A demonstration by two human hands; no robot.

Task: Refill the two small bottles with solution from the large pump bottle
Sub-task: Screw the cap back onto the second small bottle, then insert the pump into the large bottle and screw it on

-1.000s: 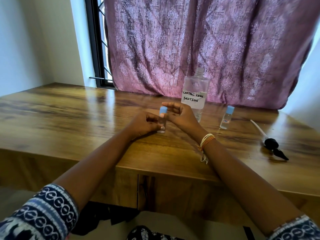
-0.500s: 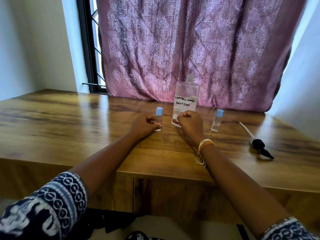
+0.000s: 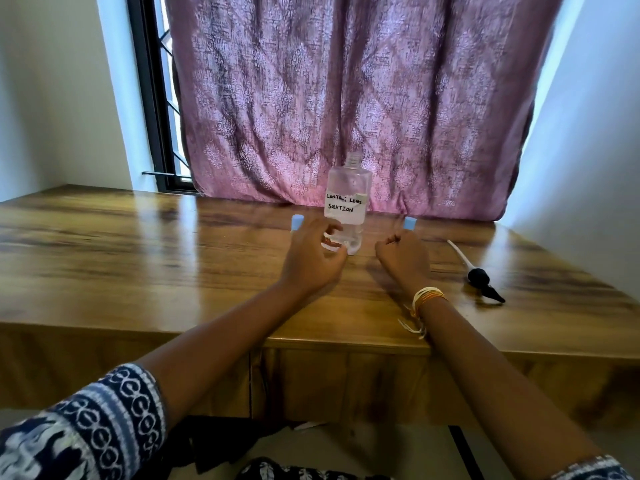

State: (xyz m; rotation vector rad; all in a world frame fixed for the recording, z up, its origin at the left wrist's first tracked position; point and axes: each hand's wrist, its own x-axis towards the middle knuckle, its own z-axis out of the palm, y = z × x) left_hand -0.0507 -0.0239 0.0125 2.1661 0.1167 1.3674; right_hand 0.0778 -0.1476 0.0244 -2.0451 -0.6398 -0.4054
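Both hands have shifted since the earlier frame: the left hand (image 3: 313, 261) has let go of the left small bottle and moved right toward the big bottle, while the right hand (image 3: 403, 258) has drawn away from it toward the right small bottle. Just left of the left fingers (image 3: 330, 233), only the blue cap of the left small bottle (image 3: 297, 222) shows; those fingers are spread and released, empty, hovering close in front of the big bottle (image 3: 348, 202), which stands on the table (image 3: 138, 258) with its neck open. The right fingers (image 3: 389, 242) are loosely curled around nothing I can see; the right small bottle (image 3: 409, 223) sits just beyond them, cap on. Well right of that hand lies the pump (image 3: 479, 277), still off. Both small bottles look capped, so refilling seems done; refitting the pump likely remains.
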